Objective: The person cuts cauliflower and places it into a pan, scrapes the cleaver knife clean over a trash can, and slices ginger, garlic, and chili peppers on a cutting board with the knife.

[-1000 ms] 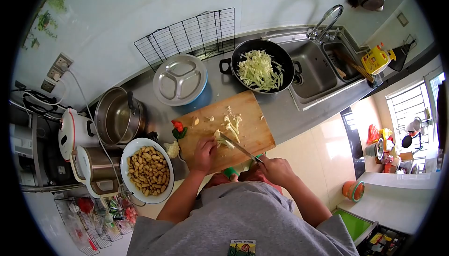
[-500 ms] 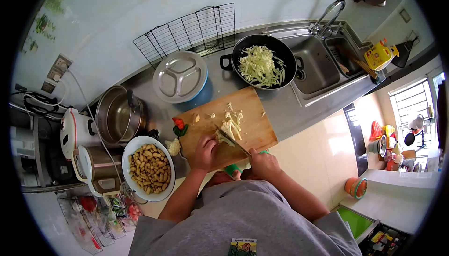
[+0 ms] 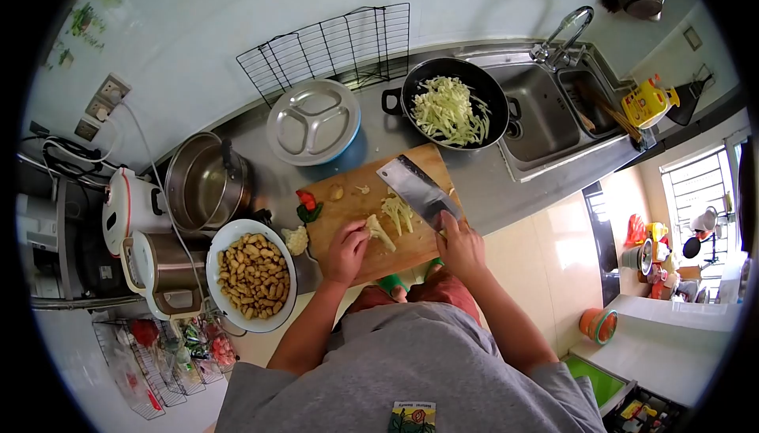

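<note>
Far left on your steel counter (image 3: 490,192): white cooker (image 3: 130,205), brown-sided cooker (image 3: 166,255), steel pot (image 3: 207,178), white bowl (image 3: 212,279) full of peanuts (image 3: 254,275). Then a cauliflower chunk (image 3: 296,241) just beside the wooden board (image 3: 356,184), red and green peppers (image 3: 307,202) at its left edge, divided steel tray (image 3: 314,121) behind. Your left hand (image 3: 346,255) is over the board, fingertips bunched at a pale cauliflower piece (image 3: 380,233); can't tell if they pinch it. Cut strips (image 3: 398,213) lie alongside. Your right hand (image 3: 461,247) has fingers wrapped around the cleaver (image 3: 415,188), blade flat-side up above the board. Further right: black pan (image 3: 490,89) of pale shreds, sink (image 3: 541,121), tiled floor (image 3: 538,275), yellow bottle (image 3: 650,103), barred window (image 3: 688,184).
</note>
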